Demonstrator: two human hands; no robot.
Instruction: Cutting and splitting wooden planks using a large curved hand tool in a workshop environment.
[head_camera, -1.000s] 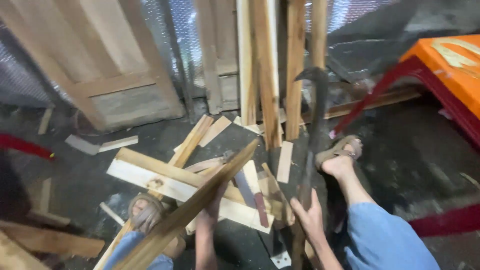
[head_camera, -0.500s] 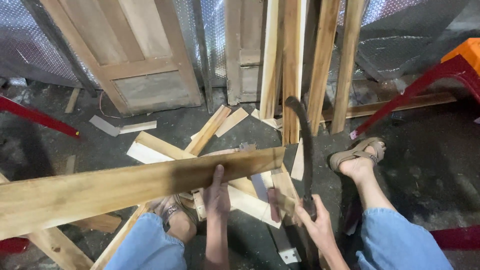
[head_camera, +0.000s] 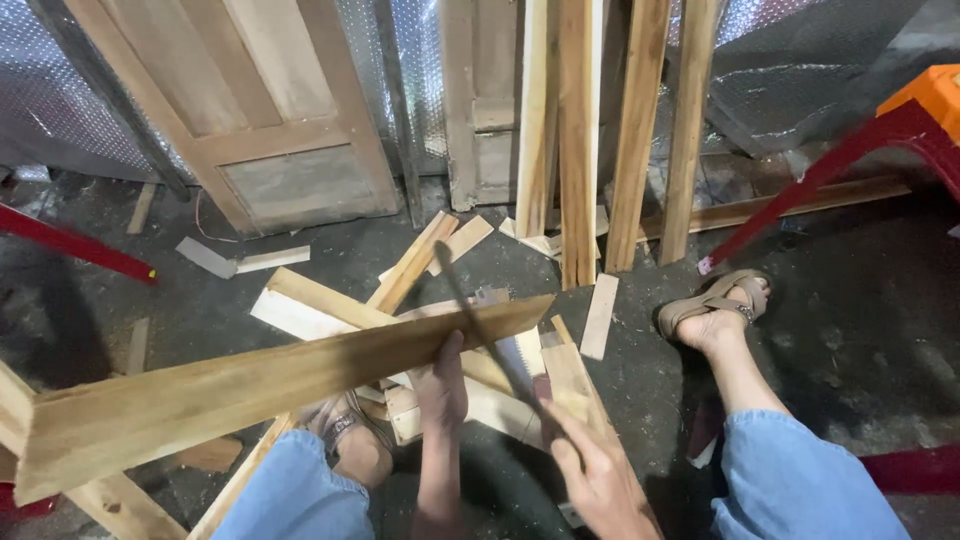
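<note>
A long wooden plank lies crosswise in front of me, its right end raised near the middle of the view. My left hand grips the plank's lower edge near that end. My right hand holds a hand saw by its handle; the dark blade slants up to the left and rests across the plank's top edge close to the end. My knees in blue jeans flank the hands, and my sandalled right foot is planted on the floor to the right.
Several offcuts and short boards litter the dark floor under the plank. Tall planks and a wooden door panel lean on the foil-covered back wall. A red and orange stool stands at the right.
The plank has swung from pointing away to lying crosswise, then shifted slightly right. The saw has come down from upright at the right to rest its blade on the plank's edge.
</note>
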